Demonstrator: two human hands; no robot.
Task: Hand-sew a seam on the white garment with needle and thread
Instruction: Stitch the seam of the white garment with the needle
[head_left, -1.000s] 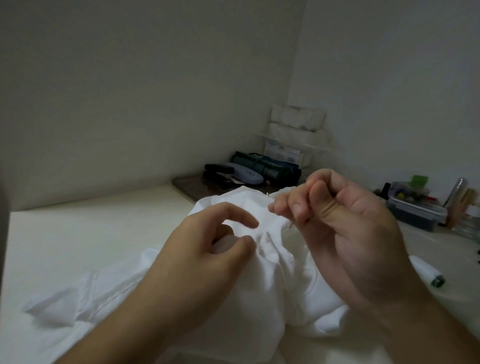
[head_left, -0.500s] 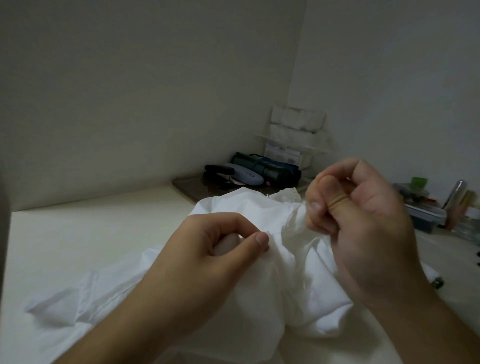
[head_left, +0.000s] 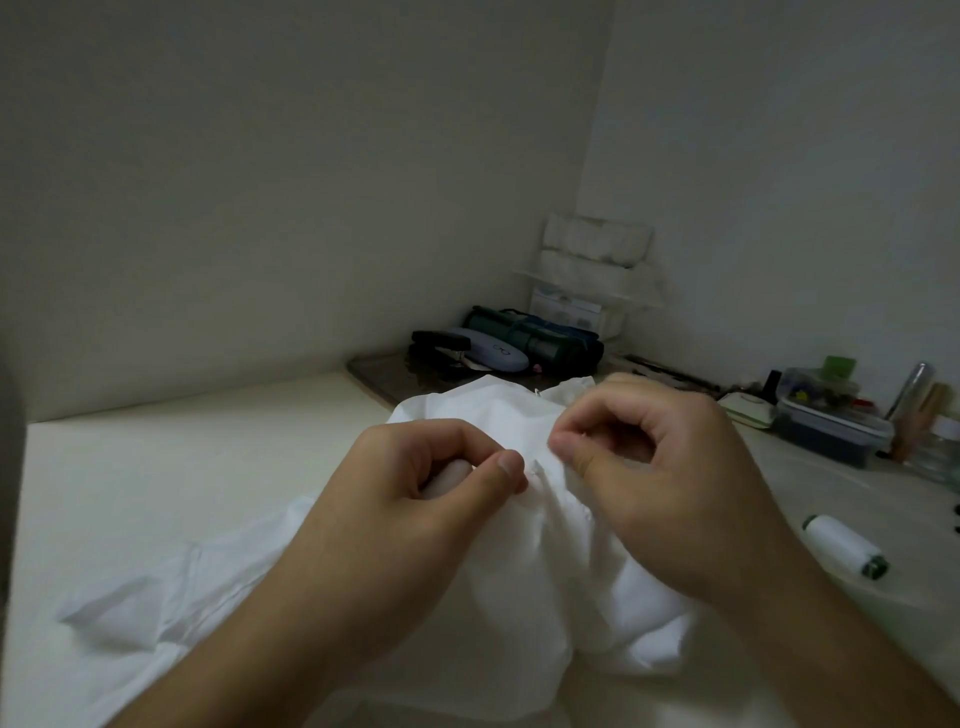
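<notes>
Your left hand (head_left: 415, 499) pinches the crumpled white cotton garment (head_left: 524, 561) at table centre; your right hand (head_left: 660, 467), at its 3 o'clock, pinches something unseen. Risk: a slack fold lets stitches wander or pricks fingers.

No text (or label) is legible.

Both forearms are bare with no sleeve showing; the left hand (head_left: 415, 499) and right hand (head_left: 670, 483) wear no gloves, rings or watch.
</notes>
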